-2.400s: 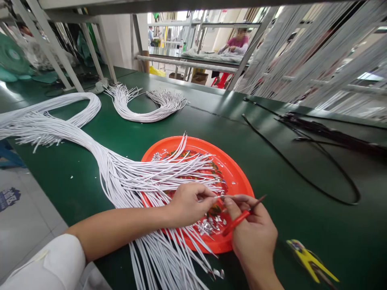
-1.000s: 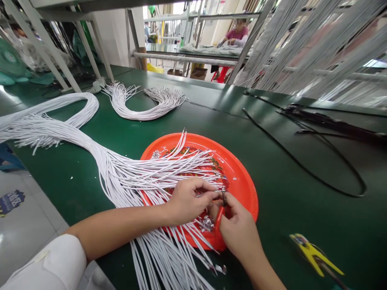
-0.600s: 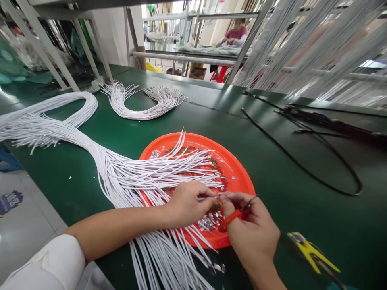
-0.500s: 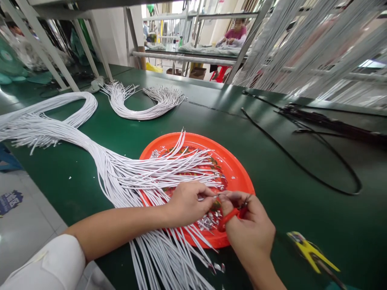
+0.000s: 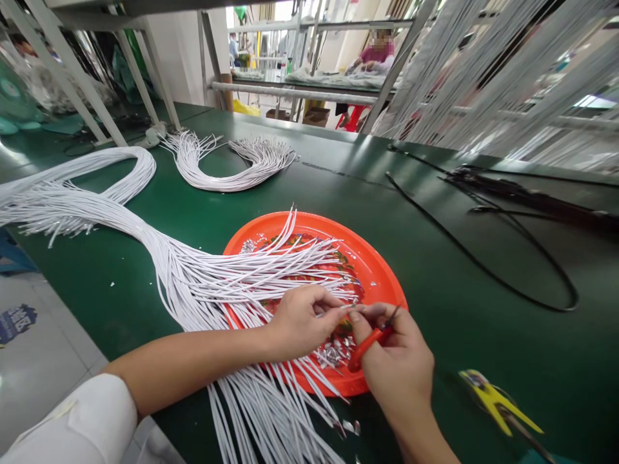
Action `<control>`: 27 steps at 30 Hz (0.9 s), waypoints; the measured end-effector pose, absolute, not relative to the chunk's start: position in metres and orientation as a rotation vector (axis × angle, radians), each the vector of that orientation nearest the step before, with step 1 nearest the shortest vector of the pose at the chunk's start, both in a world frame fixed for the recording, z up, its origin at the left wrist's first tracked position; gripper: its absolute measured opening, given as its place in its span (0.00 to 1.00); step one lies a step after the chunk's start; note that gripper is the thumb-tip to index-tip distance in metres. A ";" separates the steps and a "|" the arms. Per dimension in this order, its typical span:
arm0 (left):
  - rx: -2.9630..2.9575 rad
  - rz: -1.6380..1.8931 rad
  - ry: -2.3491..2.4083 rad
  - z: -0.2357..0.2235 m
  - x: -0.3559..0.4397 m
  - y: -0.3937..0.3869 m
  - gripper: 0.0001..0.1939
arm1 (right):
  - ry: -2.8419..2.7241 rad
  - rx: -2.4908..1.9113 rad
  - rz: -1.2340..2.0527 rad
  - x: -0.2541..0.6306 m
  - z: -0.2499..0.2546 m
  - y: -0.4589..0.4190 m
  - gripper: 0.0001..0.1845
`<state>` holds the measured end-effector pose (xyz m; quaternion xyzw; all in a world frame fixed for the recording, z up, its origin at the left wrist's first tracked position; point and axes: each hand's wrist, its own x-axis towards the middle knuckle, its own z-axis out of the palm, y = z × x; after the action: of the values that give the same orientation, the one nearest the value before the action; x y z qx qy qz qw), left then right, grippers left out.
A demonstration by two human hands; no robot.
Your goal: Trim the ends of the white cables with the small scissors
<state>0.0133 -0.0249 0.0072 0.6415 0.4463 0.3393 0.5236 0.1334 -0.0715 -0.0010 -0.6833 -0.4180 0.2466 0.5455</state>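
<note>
Over a red-orange tray, my left hand pinches the end of a white cable between thumb and fingers. My right hand meets it there, its thumb and forefinger closed at the cable's tip. That same hand holds a pair of small red-handled scissors in the palm, with the dark blades pointing up past the fingers. A large bundle of white cables spreads across the tray, and more cable ends hang below my left forearm. Shiny foil scraps lie in the tray.
A yellow-handled tool lies at the right front of the green table. Black cables rest behind it. A curved bundle of white cables sits at the back. White strands hang from a rack; a person sits beyond.
My right hand has turned slightly and shifted a little left, so more of the scissors shows. The left hand keeps its pinch at nearly the same spot.
</note>
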 end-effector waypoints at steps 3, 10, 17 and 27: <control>1.448 0.818 1.053 0.009 0.013 -0.023 0.06 | -1.041 -1.690 0.545 0.135 0.001 -0.070 0.11; 1.210 0.889 0.975 0.009 0.014 -0.022 0.06 | -1.271 -1.722 0.709 0.131 0.010 -0.073 0.10; 1.119 0.828 0.913 0.010 0.014 -0.023 0.03 | -1.401 -1.793 0.723 0.124 0.014 -0.077 0.08; 1.228 0.831 0.888 0.005 0.014 -0.023 0.03 | -1.459 -1.899 0.602 0.124 0.015 -0.076 0.08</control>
<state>0.0143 -0.0232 0.0047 0.5403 0.3908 0.3657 0.6492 0.1241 -0.0765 0.0152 -0.7261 -0.5577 0.2301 0.3298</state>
